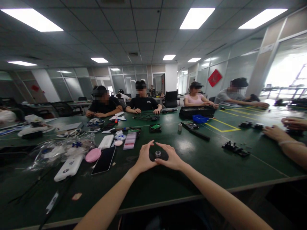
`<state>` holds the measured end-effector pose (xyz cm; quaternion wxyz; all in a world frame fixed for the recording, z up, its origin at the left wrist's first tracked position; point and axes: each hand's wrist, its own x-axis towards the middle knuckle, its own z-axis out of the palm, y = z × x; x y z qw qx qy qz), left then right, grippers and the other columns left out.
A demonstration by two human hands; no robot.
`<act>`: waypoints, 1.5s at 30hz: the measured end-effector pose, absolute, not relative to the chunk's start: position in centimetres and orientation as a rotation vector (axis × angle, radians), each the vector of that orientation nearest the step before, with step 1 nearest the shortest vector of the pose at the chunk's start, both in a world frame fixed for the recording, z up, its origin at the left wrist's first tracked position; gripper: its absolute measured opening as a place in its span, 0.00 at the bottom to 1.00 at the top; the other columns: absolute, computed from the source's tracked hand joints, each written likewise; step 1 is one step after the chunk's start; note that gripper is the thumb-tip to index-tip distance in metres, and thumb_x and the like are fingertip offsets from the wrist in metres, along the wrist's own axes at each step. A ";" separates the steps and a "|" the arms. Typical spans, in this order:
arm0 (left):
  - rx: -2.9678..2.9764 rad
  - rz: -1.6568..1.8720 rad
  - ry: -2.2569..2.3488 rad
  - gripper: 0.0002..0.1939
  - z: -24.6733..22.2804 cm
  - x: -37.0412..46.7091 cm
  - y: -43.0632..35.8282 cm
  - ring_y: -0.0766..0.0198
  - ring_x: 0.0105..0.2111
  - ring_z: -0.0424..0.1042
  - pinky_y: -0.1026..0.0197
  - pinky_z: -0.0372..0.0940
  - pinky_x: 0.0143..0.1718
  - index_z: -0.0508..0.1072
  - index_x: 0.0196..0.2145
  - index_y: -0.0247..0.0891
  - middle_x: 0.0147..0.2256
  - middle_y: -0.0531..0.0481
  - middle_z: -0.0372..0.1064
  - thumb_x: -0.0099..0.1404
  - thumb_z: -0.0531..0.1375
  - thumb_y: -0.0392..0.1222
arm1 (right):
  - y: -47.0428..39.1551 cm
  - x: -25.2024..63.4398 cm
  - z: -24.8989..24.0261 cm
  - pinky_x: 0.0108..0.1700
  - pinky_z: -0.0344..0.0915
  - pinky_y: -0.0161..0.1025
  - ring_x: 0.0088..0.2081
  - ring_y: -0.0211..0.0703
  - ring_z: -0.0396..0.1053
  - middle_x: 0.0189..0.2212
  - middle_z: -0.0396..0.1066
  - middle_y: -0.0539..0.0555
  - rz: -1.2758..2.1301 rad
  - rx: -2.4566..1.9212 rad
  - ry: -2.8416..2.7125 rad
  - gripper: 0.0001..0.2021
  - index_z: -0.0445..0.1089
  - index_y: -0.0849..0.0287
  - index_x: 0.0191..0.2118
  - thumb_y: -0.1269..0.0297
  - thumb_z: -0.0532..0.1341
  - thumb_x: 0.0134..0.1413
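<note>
My left hand (144,156) and my right hand (171,156) curve toward each other over the green table, thumbs meeting or nearly so and index fingertips a little apart. Inside the ring they form lies a small round metallic piece (157,154), seemingly hollow in the middle. Neither hand visibly touches it. The fingers of both hands are bent but not closed, with nothing seen in them. Past my fingertips lies a small green circuit board (155,127) on a dark base.
Left of my hands lie a black phone (104,160), a pink disc (93,155), a white case (69,167) and plastic bags (72,145). Beyond stand a small metal cylinder (179,127) and a blue tray (200,119). A co-worker's hands (275,132) work at the right; several people sit opposite.
</note>
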<state>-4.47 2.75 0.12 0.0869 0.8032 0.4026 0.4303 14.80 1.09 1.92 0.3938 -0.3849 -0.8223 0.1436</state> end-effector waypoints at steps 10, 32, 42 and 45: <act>2.210 1.236 1.346 0.10 1.3 -4.2 2.4 0.50 0.56 0.56 0.46 0.52 0.57 0.77 0.37 0.49 0.50 0.49 0.63 0.58 0.63 0.51 | 3.7 15.1 0.4 0.58 0.54 0.49 0.57 0.47 0.60 0.52 0.67 0.56 1.068 -0.926 -1.574 0.30 0.63 0.54 0.55 0.73 0.50 0.42; 2.079 1.015 1.916 0.10 -0.6 -7.2 5.5 0.41 0.51 0.56 0.38 0.53 0.49 0.80 0.32 0.53 0.49 0.45 0.63 0.54 0.64 0.56 | 4.1 14.7 -0.5 0.50 0.64 0.43 0.43 0.41 0.70 0.41 0.72 0.56 0.893 -1.144 -1.555 0.15 0.68 0.60 0.43 0.72 0.54 0.48; 2.132 0.901 1.957 0.14 -1.1 -7.3 5.7 0.39 0.53 0.54 0.38 0.53 0.48 0.79 0.35 0.55 0.52 0.45 0.61 0.53 0.63 0.59 | 3.9 14.9 -0.5 0.50 0.65 0.43 0.43 0.41 0.70 0.41 0.72 0.55 0.860 -1.158 -1.569 0.13 0.68 0.59 0.42 0.72 0.55 0.49; 2.099 0.933 1.940 0.12 -1.1 -7.4 6.0 0.40 0.51 0.56 0.38 0.54 0.47 0.80 0.31 0.53 0.50 0.46 0.65 0.52 0.64 0.58 | 3.8 14.9 -0.5 0.49 0.66 0.43 0.43 0.41 0.71 0.40 0.72 0.54 0.851 -1.149 -1.574 0.13 0.68 0.58 0.42 0.72 0.56 0.49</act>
